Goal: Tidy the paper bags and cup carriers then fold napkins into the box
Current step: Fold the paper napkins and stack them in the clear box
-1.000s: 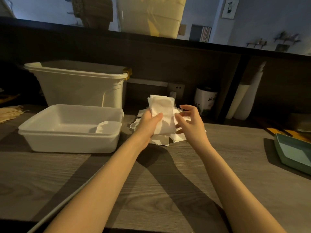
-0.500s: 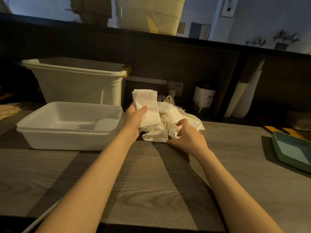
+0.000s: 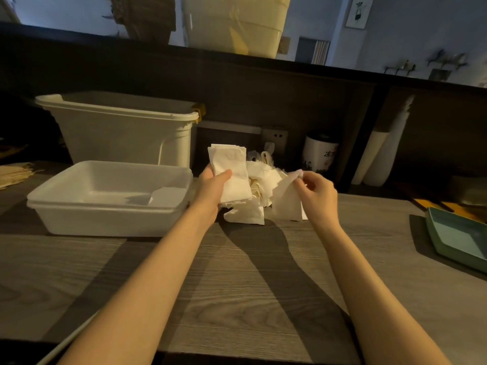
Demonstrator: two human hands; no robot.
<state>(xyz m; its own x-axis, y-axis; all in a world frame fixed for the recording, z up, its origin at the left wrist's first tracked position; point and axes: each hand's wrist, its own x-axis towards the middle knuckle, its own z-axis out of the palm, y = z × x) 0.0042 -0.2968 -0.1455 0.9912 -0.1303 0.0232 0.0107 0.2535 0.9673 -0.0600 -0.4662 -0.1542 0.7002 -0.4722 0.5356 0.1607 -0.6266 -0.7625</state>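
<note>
My left hand (image 3: 212, 187) holds a stack of folded white napkins (image 3: 230, 172) upright, thumb across the front. My right hand (image 3: 317, 193) pinches the top corner of a loose napkin (image 3: 286, 202) and lifts it off the crumpled napkin pile (image 3: 259, 188) on the wooden counter. A shallow white box (image 3: 105, 201) sits to the left of my left hand, with a folded napkin (image 3: 168, 196) lying in its right corner.
A tall white bin (image 3: 126, 133) stands behind the box. A white canister (image 3: 320, 154) and rolled white paper (image 3: 379, 156) sit at the back wall. A green tray (image 3: 458, 235) lies at the right edge. Brown paper bags (image 3: 14, 173) lie at far left.
My right hand reached down into the pile, pinched a loose napkin and raised it to the right. My left hand kept its folded stack and shifted slightly left.
</note>
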